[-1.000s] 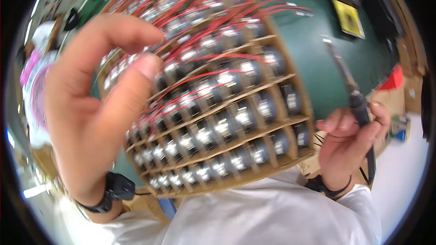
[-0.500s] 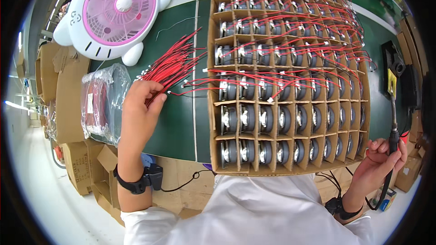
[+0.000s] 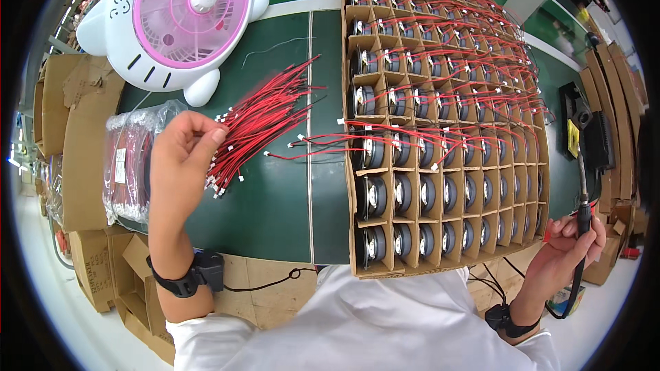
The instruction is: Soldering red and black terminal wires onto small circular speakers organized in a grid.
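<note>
My left hand (image 3: 180,165) is closed in a pinch beside the connector ends of a loose bundle of red and black wires (image 3: 268,113) on the green bench. What its fingertips hold, if anything, is hidden. Some wires at the bundle's upper side are smeared by motion. In my right hand (image 3: 565,251) is a soldering iron (image 3: 584,220), its metal shaft pointing up beside the bench's right side. Between my hands stands a cardboard tray with dividers (image 3: 375,271), with round speakers (image 3: 372,196) standing in its cells. Red wires lie across the farther rows; the nearest two rows show bare speakers.
A white and pink fan (image 3: 199,0) stands at the far left. Below it lies a clear bag of bundled wires (image 3: 129,165). A black stand (image 3: 577,113) sits at the right, with flattened cardboard (image 3: 619,96) beyond it. Cartons (image 3: 93,268) stand at lower left.
My left hand has drawn back leftward from the wire bundle, baring its white connector ends. The whole view has shifted. My right hand keeps holding the soldering iron.
</note>
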A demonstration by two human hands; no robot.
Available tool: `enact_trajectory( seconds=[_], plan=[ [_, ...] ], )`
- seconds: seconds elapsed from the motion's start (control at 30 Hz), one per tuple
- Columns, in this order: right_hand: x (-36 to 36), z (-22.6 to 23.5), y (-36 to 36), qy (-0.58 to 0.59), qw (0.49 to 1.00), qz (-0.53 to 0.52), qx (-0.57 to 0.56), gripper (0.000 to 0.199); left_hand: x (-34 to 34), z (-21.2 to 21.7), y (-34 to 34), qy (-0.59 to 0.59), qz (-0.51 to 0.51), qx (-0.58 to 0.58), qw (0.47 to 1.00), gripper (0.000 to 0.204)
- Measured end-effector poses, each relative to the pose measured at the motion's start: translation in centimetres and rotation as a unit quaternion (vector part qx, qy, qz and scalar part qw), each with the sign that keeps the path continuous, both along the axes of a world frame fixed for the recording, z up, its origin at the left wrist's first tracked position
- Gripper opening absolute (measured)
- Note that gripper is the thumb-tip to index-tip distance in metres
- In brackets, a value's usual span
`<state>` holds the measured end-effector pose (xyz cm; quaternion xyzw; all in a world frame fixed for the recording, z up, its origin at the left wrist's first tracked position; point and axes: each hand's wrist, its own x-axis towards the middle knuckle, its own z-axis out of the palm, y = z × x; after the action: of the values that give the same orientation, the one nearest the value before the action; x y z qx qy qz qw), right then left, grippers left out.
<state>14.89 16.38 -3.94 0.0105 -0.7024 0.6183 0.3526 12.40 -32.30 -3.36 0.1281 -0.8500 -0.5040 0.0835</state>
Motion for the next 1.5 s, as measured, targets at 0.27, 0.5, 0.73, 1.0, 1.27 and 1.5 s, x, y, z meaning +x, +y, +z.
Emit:
enact_trajectory(
  seconds=[0.27,0.5,0.73,1.0,1.27,1.5],
  plan=[
    [0.5,0.5,-1.4,0.002,0.999,0.038,0.025,0.027,1.6,1.4,-0.3,0.021,0.015,0.109,0.994,0.02],
    [0.2,0.2,-2.0,-0.003,0.999,0.042,0.032,0.028,3.4,1.1,-0.8,0.027,0.075,0.181,0.98,0.044],
    [-0.4,0.2,-3.1,-0.006,0.993,0.113,0.014,0.032,5.4,0.8,1.7,0.061,-0.033,0.332,0.941,0.073],
    [0.2,0.2,-6.5,-0.051,0.953,0.284,-0.096,0.04,4.4,0.9,5.7,-0.002,-0.121,0.313,0.942,0.084],
    [-0.4,0.3,-7.1,-0.129,0.895,0.426,-0.012,0.04,3.1,0.9,6.9,-0.051,-0.135,0.262,0.954,0.055],
    [-0.9,0.1,-7.8,-0.096,0.898,0.429,-0.002,0.045,2.3,2.2,9.2,-0.022,-0.189,0.13,0.973,0.024]
  ],
)
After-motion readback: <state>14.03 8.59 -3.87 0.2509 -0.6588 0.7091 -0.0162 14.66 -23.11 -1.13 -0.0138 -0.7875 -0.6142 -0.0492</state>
